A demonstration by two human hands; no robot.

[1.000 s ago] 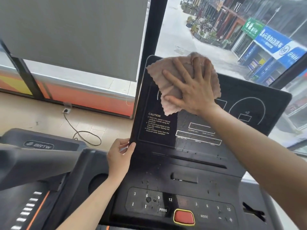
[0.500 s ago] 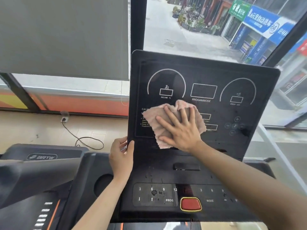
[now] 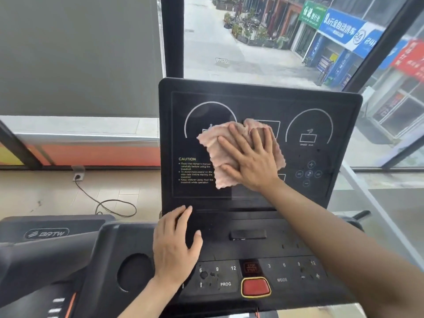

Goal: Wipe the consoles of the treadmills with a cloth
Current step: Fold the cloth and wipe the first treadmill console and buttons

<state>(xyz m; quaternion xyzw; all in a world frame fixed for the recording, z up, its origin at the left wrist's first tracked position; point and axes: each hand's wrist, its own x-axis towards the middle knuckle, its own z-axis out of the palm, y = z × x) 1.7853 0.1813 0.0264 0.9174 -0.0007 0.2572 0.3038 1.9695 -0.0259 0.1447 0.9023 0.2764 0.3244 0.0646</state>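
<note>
right hand [image 3: 250, 161] slid the cloth [image 3: 231, 154] back up the console [image 3: 259, 99]; left hand [image 3: 175, 243] now rests flat.

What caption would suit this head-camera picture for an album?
Right hand presses a pink cloth to the treadmill console; left hand rests below.

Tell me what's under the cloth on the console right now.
The cloth, pressed flat by the right hand, covers the console's centre display box and part of the left dial; whatever marks lie beneath stay hidden.
</note>
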